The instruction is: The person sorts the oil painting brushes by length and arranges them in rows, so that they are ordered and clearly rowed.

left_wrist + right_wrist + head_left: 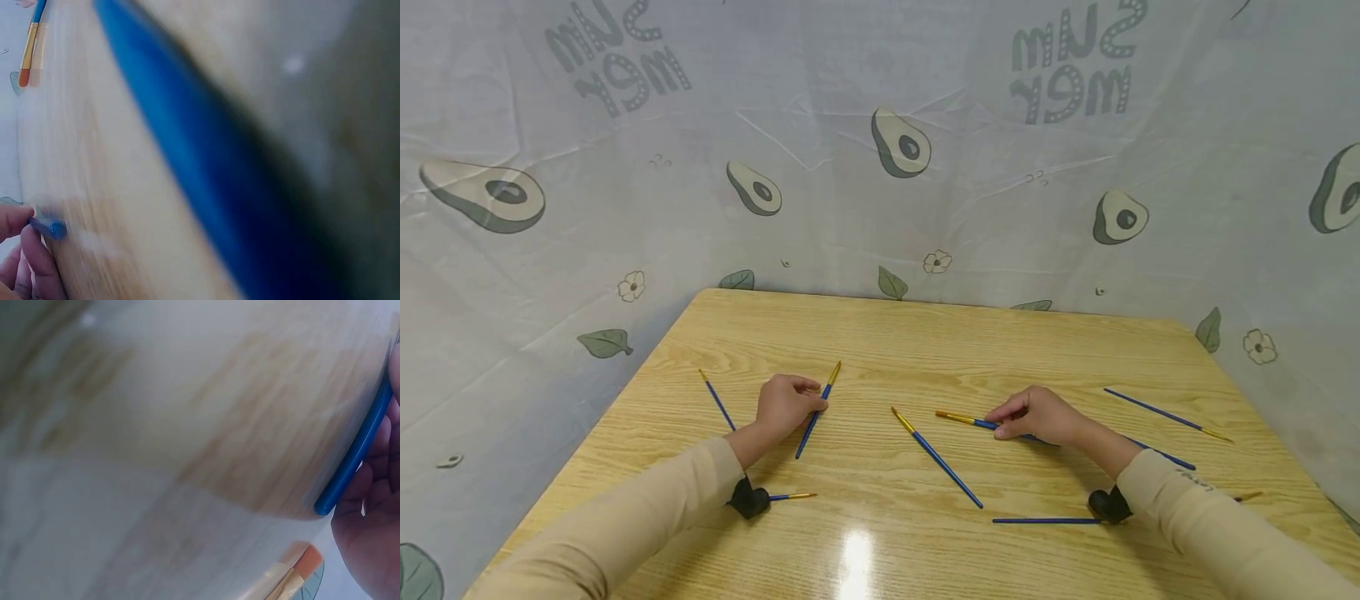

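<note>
Pinching a blue-handled left brush between thumb and fingers of the left hand, on the left half of a pale wood tabletop, tip toward the far edge, handle slanting back toward the near side. Grasping a right brush likewise with the right hand, on the other half, gold collar and brown bristles toward the middle, handle passing behind the fingers. Cannot tell, with either, whether lifted or resting. Between the two hands, a middle brush, loose on the tabletop, tip toward the far left. To the left of the left hand, a thin far-left brush, partly hidden by the wrist; nearer, a short stretch of a low brush, poking out beside a black device under the forearm. Beyond the right wrist, a slim outer brush, gold tip toward the right edge; just nearer, a blue handle partly behind the wrist. Toward the front, a level dark handle, and past the right sleeve a small bristle tip; cannot tell whether of one brush. Behind, a hanging pale cloth printed with avocados, leaves and flowers
</note>
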{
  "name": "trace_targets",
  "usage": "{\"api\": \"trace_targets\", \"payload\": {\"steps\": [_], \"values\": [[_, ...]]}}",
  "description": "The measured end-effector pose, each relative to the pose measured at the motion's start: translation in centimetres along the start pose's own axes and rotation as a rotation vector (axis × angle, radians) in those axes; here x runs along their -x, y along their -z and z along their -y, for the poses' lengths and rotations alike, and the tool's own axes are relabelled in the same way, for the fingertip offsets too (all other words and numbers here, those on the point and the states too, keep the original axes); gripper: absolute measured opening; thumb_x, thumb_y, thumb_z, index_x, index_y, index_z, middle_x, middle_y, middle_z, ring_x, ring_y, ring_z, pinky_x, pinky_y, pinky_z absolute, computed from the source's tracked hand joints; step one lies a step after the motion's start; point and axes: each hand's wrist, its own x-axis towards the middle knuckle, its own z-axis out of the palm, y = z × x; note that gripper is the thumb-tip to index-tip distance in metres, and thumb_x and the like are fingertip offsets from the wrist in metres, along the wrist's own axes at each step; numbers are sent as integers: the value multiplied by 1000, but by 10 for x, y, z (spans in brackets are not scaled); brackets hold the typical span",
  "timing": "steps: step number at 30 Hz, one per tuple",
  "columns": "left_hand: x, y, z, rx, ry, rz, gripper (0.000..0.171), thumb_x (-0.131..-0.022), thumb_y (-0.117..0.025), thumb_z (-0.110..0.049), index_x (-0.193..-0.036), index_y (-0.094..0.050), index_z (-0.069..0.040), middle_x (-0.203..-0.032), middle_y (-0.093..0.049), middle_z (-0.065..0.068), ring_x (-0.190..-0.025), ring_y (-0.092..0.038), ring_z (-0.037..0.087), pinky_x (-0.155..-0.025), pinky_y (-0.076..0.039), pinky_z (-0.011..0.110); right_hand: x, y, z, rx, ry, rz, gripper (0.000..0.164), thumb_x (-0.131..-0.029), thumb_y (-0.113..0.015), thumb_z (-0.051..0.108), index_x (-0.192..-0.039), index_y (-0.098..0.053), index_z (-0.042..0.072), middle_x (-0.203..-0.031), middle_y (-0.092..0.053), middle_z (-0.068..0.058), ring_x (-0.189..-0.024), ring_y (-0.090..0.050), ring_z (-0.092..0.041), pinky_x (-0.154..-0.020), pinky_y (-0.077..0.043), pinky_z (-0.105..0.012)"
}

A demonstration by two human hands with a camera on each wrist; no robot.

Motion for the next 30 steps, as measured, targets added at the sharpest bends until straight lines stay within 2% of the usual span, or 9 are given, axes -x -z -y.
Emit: {"api": "trace_targets", "payload": {"steps": [7, 13, 19, 24, 30], "values": [[1, 0, 1, 10, 30, -14, 21, -78, -79, -8, -99, -77, -5, -78, -69, 3, -55, -58, 16, -47, -51, 28, 0, -2, -3, 40, -35, -30, 26, -85, -76, 15, -107, -75, 2, -88, -69, -2, -81, -62, -19, -68, -52, -27], [2, 2, -2, 30, 21, -21, 22, -77, -79, -7, -99, -76, -3, -76, -66, 5, -60, -56, 16, -51, -47, 27, 2, -2, -3, 84, -41, -56, 20, -86, -75, 15, -103, -77, 5, -96, -71, -3, -93, -65, -23, -76, -55, -29], [1, 2, -1, 99, 56, -10, 25, -78, -78, -7, -103, -75, -4, -79, -66, 6, -60, -59, 16, -51, -51, 26, 4, -5, -1, 170, -14, -77, 16, -86, -75, 15, -100, -77, 8, -97, -72, -2, -96, -65, -25, -80, -55, -35], [0, 2, 1, 160, 50, 8, 26, -80, -76, -7, -105, -75, -3, -81, -67, 7, -60, -59, 17, -51, -51, 26, 5, -7, -3, 181, 16, -87, 14, -87, -74, 14, -99, -77, 8, -97, -71, -1, -95, -65, -23, -78, -55, -32], [-2, 1, 0, 228, 45, 38, 25, -83, -75, -7, -107, -73, -1, -86, -69, 8, -70, -63, 17, -57, -55, 29, 4, -7, -3, 199, 53, -92, 15, -88, -73, 14, -100, -77, 8, -98, -71, -2, -95, -66, -23, -78, -55, -30]]}}
